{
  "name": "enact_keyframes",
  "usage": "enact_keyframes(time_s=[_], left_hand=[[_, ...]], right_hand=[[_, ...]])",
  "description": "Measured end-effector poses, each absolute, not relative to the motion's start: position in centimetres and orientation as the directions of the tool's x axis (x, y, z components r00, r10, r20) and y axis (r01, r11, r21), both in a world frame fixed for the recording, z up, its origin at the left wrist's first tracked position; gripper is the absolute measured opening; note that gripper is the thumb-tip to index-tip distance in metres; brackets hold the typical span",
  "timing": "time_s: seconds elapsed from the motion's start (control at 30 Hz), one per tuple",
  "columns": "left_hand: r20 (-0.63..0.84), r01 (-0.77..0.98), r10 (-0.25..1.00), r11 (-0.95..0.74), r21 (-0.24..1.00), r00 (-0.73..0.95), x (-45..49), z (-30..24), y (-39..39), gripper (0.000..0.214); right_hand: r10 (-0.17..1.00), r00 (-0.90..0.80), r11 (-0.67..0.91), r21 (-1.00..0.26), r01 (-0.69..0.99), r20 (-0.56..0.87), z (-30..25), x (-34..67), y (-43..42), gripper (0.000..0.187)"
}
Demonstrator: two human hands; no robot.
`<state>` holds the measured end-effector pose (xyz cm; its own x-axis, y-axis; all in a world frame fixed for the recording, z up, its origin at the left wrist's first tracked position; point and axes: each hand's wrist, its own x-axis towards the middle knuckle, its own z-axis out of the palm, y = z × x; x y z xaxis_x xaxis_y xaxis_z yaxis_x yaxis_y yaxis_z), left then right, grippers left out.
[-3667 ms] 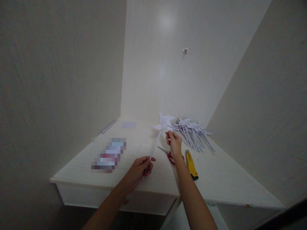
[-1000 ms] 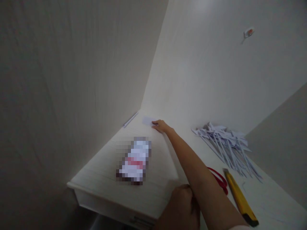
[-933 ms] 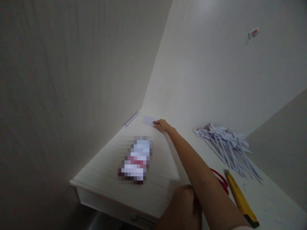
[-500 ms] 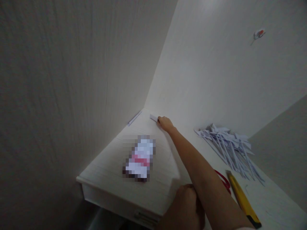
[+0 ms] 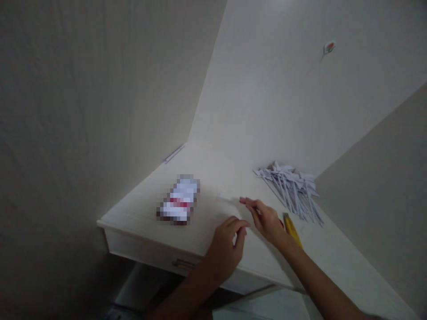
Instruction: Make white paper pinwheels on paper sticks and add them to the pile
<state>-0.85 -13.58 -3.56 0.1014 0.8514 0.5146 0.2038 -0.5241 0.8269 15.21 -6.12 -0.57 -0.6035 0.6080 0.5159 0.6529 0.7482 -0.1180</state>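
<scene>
1. Your left hand [image 5: 230, 242] hovers over the front edge of the table [image 5: 140, 209]. Its fingers are curled and the thumb and forefinger nearly meet. Motion blur hides whether they pinch anything, so you cannot tell.
2. Your right hand [image 5: 267, 218] lies just beyond the left, with its fingers [image 5: 248, 203] stretched out low over the tabletop and pointing left. Whether a thin pale item sits under or between them cannot be told against the white surface.
3. Your two hands sit close together but apart, probably so that either can reach the same patch of tabletop.
4. The yellow utility knife [image 5: 292, 226] lies flat just beside your right wrist, on its far side. It points away from you and touches no fingertip. This position keeps it within reach but clear of both palms.
5. A sliver of red [image 5: 281, 222] shows between the knife and your right hand. Your hand hides the rest of it.
6. The pile of folded white paper pieces [image 5: 290, 186] lies further back, near the wall and well apart from both hands.
7. A pixelated flat object [image 5: 180, 202] lies to the left of your left hand and is not touched.
8. A thin strip [image 5: 173, 153] lies along the left wall at the back corner.
</scene>
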Motion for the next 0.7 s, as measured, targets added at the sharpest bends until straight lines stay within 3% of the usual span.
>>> enact_keyframes(time_s=[0.07, 0.2, 0.3, 0.4, 0.57, 0.7], left_hand=[[0.607, 0.332, 0.795, -0.577, 0.746, 0.017, -1.6, -3.6, -14.2, 0.027], [0.658, 0.494, 0.698, -0.694, 0.523, 0.284, -3.5, -3.9, -14.7, 0.041], [0.476, 0.551, 0.693, -0.720, 0.421, 0.541, -4.5, -3.9, -14.3, 0.038], [0.323, 0.614, 0.702, -0.712, 0.341, 0.635, -4.5, -3.7, -14.0, 0.033], [0.304, 0.642, 0.722, -0.692, 0.332, 0.621, -3.4, -3.5, -14.1, 0.032], [0.302, 0.594, 0.714, -0.696, 0.404, 0.632, -3.2, -3.2, -14.1, 0.041]], right_hand=[[0.625, -0.656, 0.769, -0.193, 0.609, 0.423, -2.3, 16.9, -8.8, 0.028], [0.672, -0.665, 0.738, -0.376, 0.560, 0.327, -3.4, 18.3, -10.9, 0.023], [0.692, -0.670, 0.708, -0.435, 0.556, 0.271, -3.1, 18.5, -10.8, 0.023], [0.689, -0.680, 0.712, -0.412, 0.569, 0.251, -3.0, 18.7, -10.6, 0.031], [0.642, -0.707, 0.761, -0.359, 0.540, 0.296, -3.4, 18.9, -10.2, 0.027], [0.644, -0.686, 0.755, -0.425, 0.499, 0.339, -3.1, 19.0, -9.5, 0.026]])
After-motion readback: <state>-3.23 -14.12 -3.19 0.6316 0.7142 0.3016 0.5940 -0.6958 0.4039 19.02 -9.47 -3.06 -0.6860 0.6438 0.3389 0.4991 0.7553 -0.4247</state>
